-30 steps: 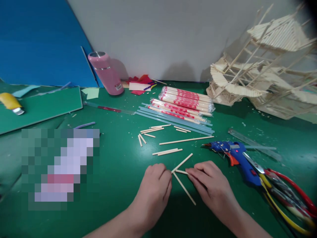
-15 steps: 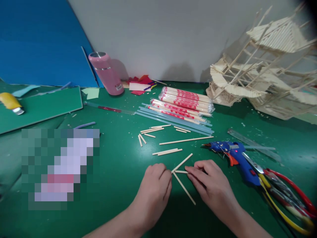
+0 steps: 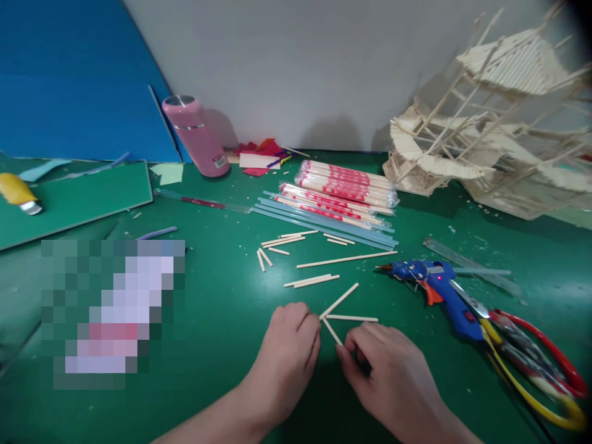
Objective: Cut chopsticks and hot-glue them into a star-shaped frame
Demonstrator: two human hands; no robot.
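Three thin wooden sticks fan out from one meeting point beside the fingertips of my left hand [image 3: 292, 354]. That hand is closed on their joined ends, with its fingertips partly hidden. The upper stick [image 3: 342, 298] slants away up and right, and the middle stick [image 3: 354, 318] points right. My right hand [image 3: 386, 367] pinches the lower stick [image 3: 332, 330], covering its far end. Just beyond my hands lie a pair of short sticks [image 3: 317, 281] and one longer stick [image 3: 346, 259].
At right, a blue hot glue gun [image 3: 435, 277] lies near scissors with red and yellow handles [image 3: 541, 351]. Behind are glue sticks [image 3: 324, 222], wrapped chopsticks [image 3: 346, 182] and a pink flask [image 3: 198, 139]. A stick-built model [image 3: 499, 123] stands back right; a yellow cutter [image 3: 18, 191] lies left.
My right hand has let go of the middle stick and moved down to the lower stick, which it now pinches. My left hand stays at the joint.
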